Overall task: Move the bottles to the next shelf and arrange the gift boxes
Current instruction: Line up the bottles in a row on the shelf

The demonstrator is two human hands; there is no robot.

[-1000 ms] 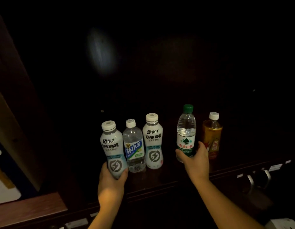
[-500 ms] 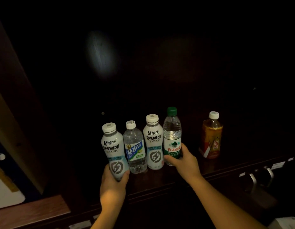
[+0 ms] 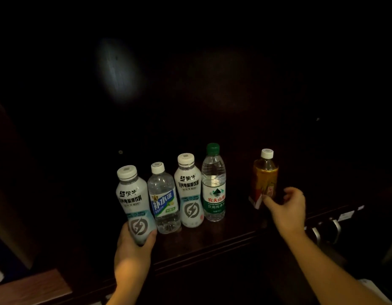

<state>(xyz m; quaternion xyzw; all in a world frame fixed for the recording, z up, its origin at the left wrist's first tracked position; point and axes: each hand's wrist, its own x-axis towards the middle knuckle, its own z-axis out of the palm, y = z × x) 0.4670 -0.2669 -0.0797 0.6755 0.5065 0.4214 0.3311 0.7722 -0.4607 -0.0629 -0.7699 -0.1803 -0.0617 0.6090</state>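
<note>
Several bottles stand in a row on a dark wooden shelf [image 3: 212,241]. My left hand [image 3: 133,249] grips the base of the leftmost white drink bottle [image 3: 132,194]. Beside it stand a clear bottle with a blue label [image 3: 163,199], a second white bottle [image 3: 189,190] and a green-capped water bottle [image 3: 213,183], all close together. Apart to the right stands an amber tea bottle [image 3: 265,175]. My right hand [image 3: 287,208] is at its lower part with fingers spread, thumb and fingertips close to the bottle. No gift boxes are in view.
The cabinet interior behind the bottles is dark. A lighter wooden ledge [image 3: 30,287] lies at the lower left. Metal handles [image 3: 326,230] and small white labels [image 3: 346,215] sit on the shelf front at the right.
My right hand slid the green-capped water bottle left against the second white bottle, let it go, and moved right to the amber bottle. My left hand stayed on the leftmost bottle.
</note>
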